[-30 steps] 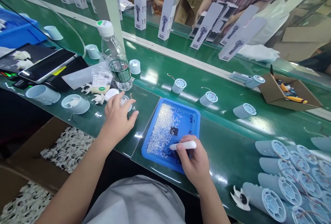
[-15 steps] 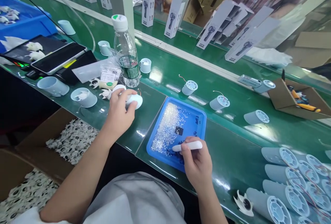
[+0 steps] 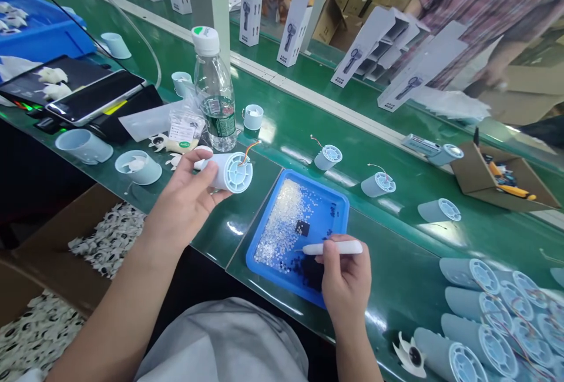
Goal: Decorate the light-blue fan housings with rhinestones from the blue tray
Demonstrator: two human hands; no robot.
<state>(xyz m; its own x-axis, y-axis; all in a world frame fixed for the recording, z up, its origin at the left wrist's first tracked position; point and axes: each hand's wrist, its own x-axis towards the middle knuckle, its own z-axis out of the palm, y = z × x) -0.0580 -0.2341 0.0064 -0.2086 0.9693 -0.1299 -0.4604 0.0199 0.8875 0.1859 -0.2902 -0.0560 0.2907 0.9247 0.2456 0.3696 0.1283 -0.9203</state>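
My left hand [image 3: 187, 194] is closed around a light-blue fan housing [image 3: 229, 172], a short cylinder whose spoked end, with an orange wire coming out, faces right. My right hand [image 3: 346, 276] grips a white pen-like tool [image 3: 337, 247] with a thin tip pointing left. That tip is over a blue tray [image 3: 346, 205] holding many tiny clear rings [image 3: 279, 223] and a small black square [image 3: 302, 228]. Behind the left hand stand a plastic water bottle [image 3: 215, 94] and white fan blades [image 3: 158, 142].
Several light-blue housings [image 3: 480, 341] cluster at the right, beside a loose fan blade [image 3: 409, 355]. A cardboard box [image 3: 497, 176] holds orange-handled tools. Folded white cartons [image 3: 295, 23] stand beyond the belt [image 3: 282, 111], where other people work. A box of fan blades [image 3: 108, 235] sits below left.
My left hand has turned and raised the housing, bringing its spoked end and orange wire into view. My right hand has shifted slightly right and down with the tool, whose thin tip now shows.
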